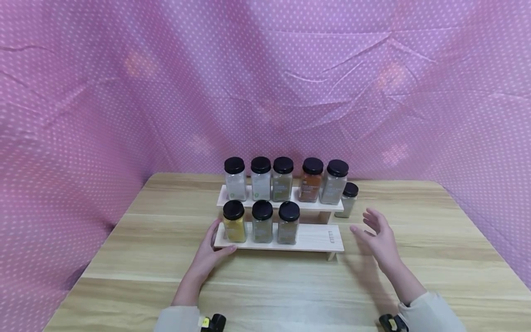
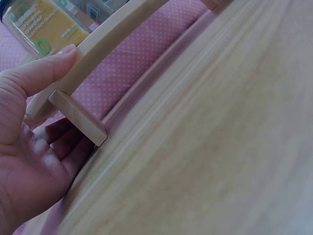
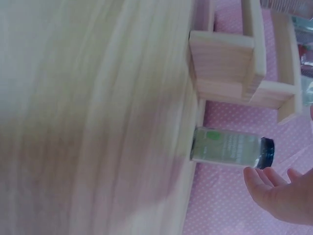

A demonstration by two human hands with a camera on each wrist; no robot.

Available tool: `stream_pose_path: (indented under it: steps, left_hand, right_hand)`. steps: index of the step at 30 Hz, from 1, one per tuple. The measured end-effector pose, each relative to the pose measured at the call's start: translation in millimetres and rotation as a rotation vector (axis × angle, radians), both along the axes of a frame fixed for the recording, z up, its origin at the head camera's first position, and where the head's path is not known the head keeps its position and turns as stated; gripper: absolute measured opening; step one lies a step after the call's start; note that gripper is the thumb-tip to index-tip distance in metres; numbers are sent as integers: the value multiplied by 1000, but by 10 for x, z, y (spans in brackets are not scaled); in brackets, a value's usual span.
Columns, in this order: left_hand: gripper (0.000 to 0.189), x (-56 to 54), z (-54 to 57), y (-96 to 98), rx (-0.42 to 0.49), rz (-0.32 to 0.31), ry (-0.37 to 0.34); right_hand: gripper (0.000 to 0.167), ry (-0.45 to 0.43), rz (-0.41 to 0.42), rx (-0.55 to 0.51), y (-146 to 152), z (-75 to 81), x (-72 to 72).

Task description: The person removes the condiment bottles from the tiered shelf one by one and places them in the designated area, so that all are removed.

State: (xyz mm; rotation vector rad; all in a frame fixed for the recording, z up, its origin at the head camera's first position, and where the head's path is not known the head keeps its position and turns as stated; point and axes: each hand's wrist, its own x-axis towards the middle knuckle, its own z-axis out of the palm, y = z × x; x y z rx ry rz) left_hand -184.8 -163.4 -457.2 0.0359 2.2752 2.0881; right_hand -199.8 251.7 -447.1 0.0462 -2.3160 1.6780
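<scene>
A two-tier pale wooden spice rack (image 1: 315,237) stands on the table. My left hand (image 1: 206,256) grips the left end of its lower tier; in the left wrist view the thumb (image 2: 58,63) presses the front edge while the other fingers curl behind the leg (image 2: 80,117). Just above the thumb stands a turmeric powder jar (image 2: 46,27). Off the rack's right side my right hand (image 1: 379,240) hovers with loosely spread fingers and holds nothing. Nearest to it is a black-lidded spice jar (image 3: 230,147), upright on the table behind the rack's right end.
Several black-lidded jars fill the upper tier, among them a reddish-brown one (image 1: 310,184). Three jars, including a greenish one (image 1: 262,226), line the lower tier's left and middle. A pink dotted cloth (image 1: 265,83) hangs behind the wooden table (image 1: 282,295).
</scene>
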Motion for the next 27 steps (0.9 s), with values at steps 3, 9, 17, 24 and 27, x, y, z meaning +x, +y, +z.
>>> stream_pose_path:
  steps: [3,9,17,24,27]
  left_hand:
    - [91,-2,0,4,-2,0,4]
    - [91,-11,-8,10,0,0,9]
    - [92,-12,-7,16,8,1,4]
    - [92,-9,-12,6,-6,-3,14]
    - [92,-15,-18,-2,1,-1,13]
  right_hand:
    - [68,-18,21,-26,-146,233,174]
    - [62,-16,37,3,-396,520,403]
    - [56,38,82,-33,-566,514,486]
    - [56,43,154,-143,-775,485,449]
    - [57,40,178,-179,-892,491,432]
